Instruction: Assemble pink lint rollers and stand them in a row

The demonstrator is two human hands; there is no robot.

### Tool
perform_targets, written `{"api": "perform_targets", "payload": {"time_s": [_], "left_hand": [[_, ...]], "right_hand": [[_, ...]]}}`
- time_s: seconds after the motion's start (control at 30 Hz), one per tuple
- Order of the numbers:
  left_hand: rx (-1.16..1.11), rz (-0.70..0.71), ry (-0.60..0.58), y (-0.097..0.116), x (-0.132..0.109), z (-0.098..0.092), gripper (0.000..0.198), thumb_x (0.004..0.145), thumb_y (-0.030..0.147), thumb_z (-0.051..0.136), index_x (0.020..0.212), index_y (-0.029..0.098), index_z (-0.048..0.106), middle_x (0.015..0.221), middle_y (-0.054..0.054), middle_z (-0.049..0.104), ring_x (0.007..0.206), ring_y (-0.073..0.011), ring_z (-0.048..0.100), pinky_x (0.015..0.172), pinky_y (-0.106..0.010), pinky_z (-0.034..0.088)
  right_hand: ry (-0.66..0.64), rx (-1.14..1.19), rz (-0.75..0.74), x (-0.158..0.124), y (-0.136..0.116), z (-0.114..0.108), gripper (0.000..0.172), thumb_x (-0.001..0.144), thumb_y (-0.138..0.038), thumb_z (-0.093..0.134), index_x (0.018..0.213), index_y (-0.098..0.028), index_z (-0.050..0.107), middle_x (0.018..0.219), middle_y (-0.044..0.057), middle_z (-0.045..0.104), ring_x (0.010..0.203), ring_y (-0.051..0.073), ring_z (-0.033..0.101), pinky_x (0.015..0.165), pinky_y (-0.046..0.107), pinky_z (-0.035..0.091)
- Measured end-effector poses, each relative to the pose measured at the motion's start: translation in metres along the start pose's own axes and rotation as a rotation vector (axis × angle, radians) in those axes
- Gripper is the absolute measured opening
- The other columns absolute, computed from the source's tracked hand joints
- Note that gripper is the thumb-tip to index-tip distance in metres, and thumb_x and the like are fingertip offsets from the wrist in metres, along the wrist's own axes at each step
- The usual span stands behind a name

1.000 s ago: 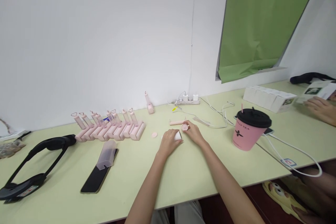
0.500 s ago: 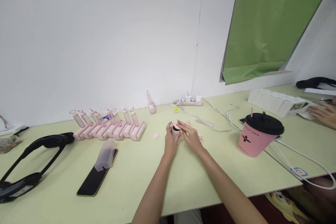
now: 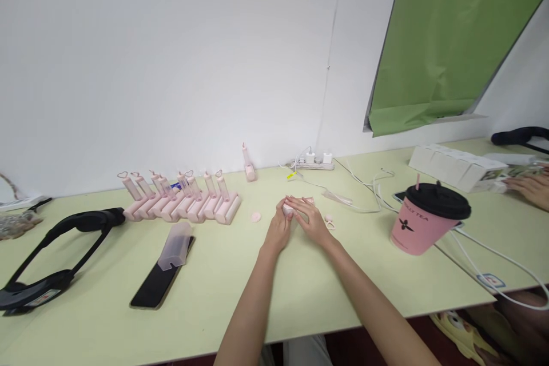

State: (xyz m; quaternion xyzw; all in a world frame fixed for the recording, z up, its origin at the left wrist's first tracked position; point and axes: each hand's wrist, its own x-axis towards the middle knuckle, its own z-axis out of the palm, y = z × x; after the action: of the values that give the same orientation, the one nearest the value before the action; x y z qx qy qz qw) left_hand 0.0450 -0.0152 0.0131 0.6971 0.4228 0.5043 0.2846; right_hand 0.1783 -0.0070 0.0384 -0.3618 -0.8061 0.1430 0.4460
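My left hand (image 3: 278, 230) is wrapped round a small pale pink cylinder (image 3: 287, 210), low over the table. My right hand (image 3: 310, 222) lies against its upper end, the fingers bent over it and meeting my left fingers, so most of the cylinder is hidden. To the left of my hands lies a flat pink disc (image 3: 256, 217). Just right of them are a small pink knob and ring (image 3: 330, 224). Behind my right fingers a pink piece (image 3: 309, 200) shows in part.
Several pink cylinders with clear tubes (image 3: 180, 206) stand in a row at left; another (image 3: 249, 170) is by the wall. A clear plastic cover (image 3: 175, 246) rests on a black phone (image 3: 152, 287). A pink cup (image 3: 422, 223), cables, white boxes (image 3: 458, 167) and another person's hand (image 3: 529, 187) are right.
The cylinder's dark open end, visible before, is now covered by my right fingers, which have moved left over it. The view has shifted slightly.
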Motion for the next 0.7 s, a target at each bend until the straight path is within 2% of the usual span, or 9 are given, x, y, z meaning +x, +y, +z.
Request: {"api": "perform_targets", "payload": {"time_s": [0.13,0.23,0.33,0.43,0.53,0.63,0.7], "left_hand": [[0.1,-0.026,-0.026,-0.001,-0.002,-0.005,0.046,0.088,0.039,0.028,0.132,0.026,0.026,0.135,-0.005,0.038,0.116,-0.019,0.044,0.094,-0.035,0.036],[0.182,0.035,-0.01,-0.003,0.001,-0.007,0.045,0.089,0.032,0.025,0.135,0.027,0.023,0.135,-0.003,0.038,0.119,-0.0169,0.041,0.097,-0.033,0.034],[0.358,0.039,0.132,-0.011,0.006,-0.019,0.046,0.088,0.021,0.027,0.134,0.021,0.025,0.133,-0.008,0.04,0.12,-0.0185,0.038,0.098,-0.037,0.031],[0.616,-0.099,0.26,-0.027,0.006,-0.041,0.043,0.08,0.021,0.045,0.123,0.019,0.041,0.13,-0.012,0.039,0.12,-0.029,0.034,0.094,-0.048,0.03],[0.726,-0.228,0.217,-0.044,0.0,-0.06,0.033,0.071,0.024,0.059,0.103,0.016,0.056,0.118,-0.016,0.047,0.11,-0.0362,0.04,0.086,-0.052,0.033],[0.69,-0.221,0.16,-0.051,-0.003,-0.065,0.012,0.074,0.021,0.055,0.084,0.015,0.06,0.096,-0.012,0.055,0.097,-0.0302,0.048,0.08,-0.044,0.039],[0.645,-0.181,0.146,-0.049,-0.001,-0.061,0.013,0.078,0.021,0.049,0.078,0.015,0.061,0.085,-0.009,0.056,0.09,-0.025,0.052,0.077,-0.038,0.042]], "right_hand": [[0.046,0.104,0.021,-0.002,0.002,0.006,0.031,0.085,-0.031,0.041,0.114,-0.027,0.051,0.125,0.005,0.05,0.118,0.017,0.042,0.101,0.04,0.028],[0.138,0.201,0.085,-0.002,0.01,0.016,0.031,0.08,-0.035,0.049,0.108,-0.024,0.051,0.127,0.007,0.045,0.118,0.017,0.04,0.097,0.036,0.034],[0.269,0.326,0.259,-0.001,0.026,0.024,0.034,0.075,-0.039,0.054,0.104,-0.022,0.048,0.121,0.008,0.048,0.113,0.019,0.045,0.091,0.036,0.04],[0.47,0.576,0.513,0.0,0.047,0.024,0.04,0.071,-0.043,0.057,0.103,-0.022,0.044,0.108,0.007,0.057,0.099,0.019,0.055,0.081,0.034,0.048],[0.641,0.932,0.68,0.001,0.063,0.016,0.031,0.073,-0.043,0.055,0.094,-0.023,0.045,0.094,0.004,0.062,0.09,0.017,0.06,0.076,0.031,0.052],[0.672,1.217,0.769,0.001,0.069,0.008,0.017,0.077,-0.036,0.054,0.085,-0.022,0.049,0.083,0.002,0.064,0.083,0.014,0.062,0.075,0.026,0.054],[0.686,1.316,0.815,0.002,0.069,0.005,0.01,0.08,-0.031,0.052,0.083,-0.022,0.049,0.08,0.001,0.065,0.08,0.012,0.063,0.074,0.024,0.055]]}}
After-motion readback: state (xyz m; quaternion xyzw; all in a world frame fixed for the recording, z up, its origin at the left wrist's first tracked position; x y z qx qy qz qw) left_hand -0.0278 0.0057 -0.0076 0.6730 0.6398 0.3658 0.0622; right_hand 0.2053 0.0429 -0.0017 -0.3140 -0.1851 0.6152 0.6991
